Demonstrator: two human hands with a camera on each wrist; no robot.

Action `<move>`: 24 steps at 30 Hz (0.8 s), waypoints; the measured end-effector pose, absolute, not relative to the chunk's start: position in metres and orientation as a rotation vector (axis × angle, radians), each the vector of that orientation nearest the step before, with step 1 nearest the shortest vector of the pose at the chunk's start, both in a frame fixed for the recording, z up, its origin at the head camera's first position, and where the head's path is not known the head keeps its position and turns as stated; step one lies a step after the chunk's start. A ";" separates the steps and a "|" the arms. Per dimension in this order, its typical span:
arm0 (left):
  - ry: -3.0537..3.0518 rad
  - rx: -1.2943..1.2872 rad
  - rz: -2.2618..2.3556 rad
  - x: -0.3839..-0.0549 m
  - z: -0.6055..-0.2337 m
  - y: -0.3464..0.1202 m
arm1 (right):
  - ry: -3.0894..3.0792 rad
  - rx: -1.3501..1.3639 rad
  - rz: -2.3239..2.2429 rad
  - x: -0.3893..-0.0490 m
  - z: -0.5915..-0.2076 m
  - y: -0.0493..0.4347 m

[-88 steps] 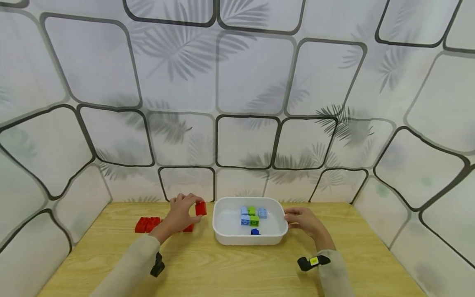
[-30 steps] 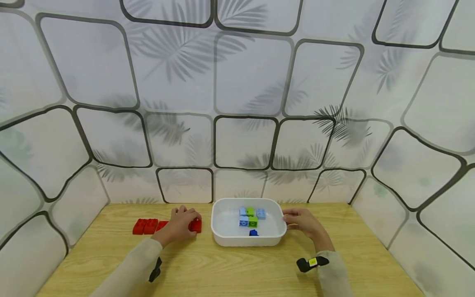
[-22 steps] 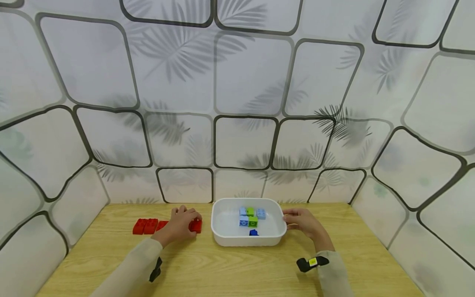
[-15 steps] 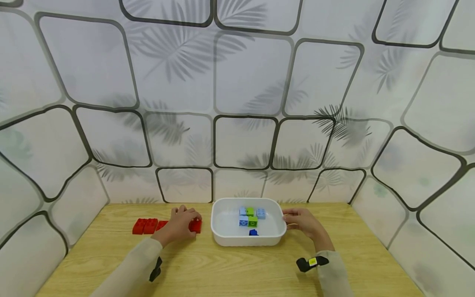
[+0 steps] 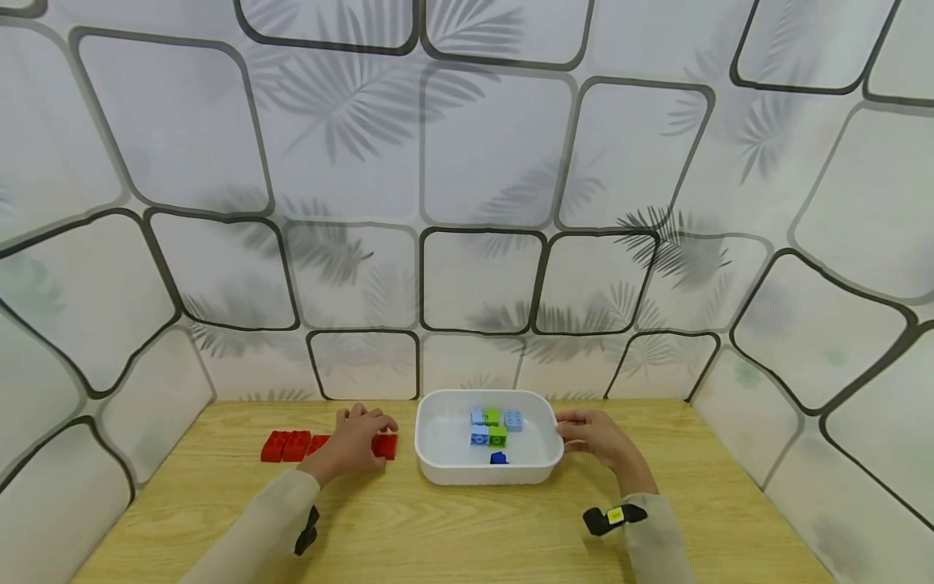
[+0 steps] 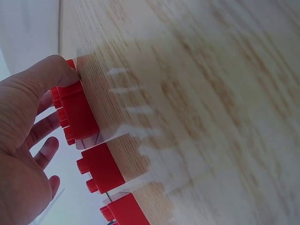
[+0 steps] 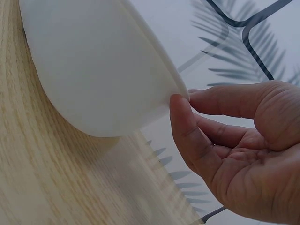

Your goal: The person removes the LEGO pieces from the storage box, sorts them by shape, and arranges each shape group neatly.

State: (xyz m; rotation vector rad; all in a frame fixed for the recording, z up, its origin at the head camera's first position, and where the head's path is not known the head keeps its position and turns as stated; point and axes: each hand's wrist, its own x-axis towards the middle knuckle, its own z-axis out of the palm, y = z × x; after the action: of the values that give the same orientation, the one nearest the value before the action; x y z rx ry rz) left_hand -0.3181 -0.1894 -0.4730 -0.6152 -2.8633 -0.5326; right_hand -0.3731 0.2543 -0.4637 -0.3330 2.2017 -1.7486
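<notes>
In the head view, my left hand (image 5: 355,442) arches over the right end of a row of red toy bricks (image 5: 296,445). Its thumb touches the end red brick (image 6: 69,89) in the left wrist view, while the index finger appears lifted slightly off the brick in the head view. My right hand (image 5: 594,431) pinches the right rim of a white plastic tub (image 5: 487,474) between thumb and fingertips, plainest in the right wrist view. Inside the tub lie light blue bricks (image 5: 514,419), green bricks (image 5: 497,436) and a dark blue brick (image 5: 499,458). The left hand hides part of the row.
Everything stands on a wooden table (image 5: 467,527). A patterned curtain (image 5: 481,276) closes off the back and both sides, close behind the tub and the bricks. Each wrist wears a dark camera mount.
My left hand has lowered a red brick from beside the tub to the right end of the row. Its index finger has since lifted slightly. The right hand still grips the tub.
</notes>
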 end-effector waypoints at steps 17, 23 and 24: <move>-2.894 -0.620 -0.625 -0.321 -0.451 -0.188 | 2.198 -0.332 -1.746 -0.372 -0.462 0.253; -2.823 -0.664 -0.577 -0.325 -0.434 -0.182 | 2.212 -0.322 -1.735 -0.370 -0.460 0.252; -2.810 -0.675 -0.570 -0.326 -0.431 -0.180 | 2.213 -0.319 -1.735 -0.370 -0.460 0.252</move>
State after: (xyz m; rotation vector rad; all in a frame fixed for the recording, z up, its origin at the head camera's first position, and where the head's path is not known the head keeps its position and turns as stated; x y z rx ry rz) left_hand -0.3256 -0.1798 -0.4306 -0.6748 -2.8095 -0.5697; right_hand -0.3697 0.2522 -0.4598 -0.3191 2.2132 -1.7355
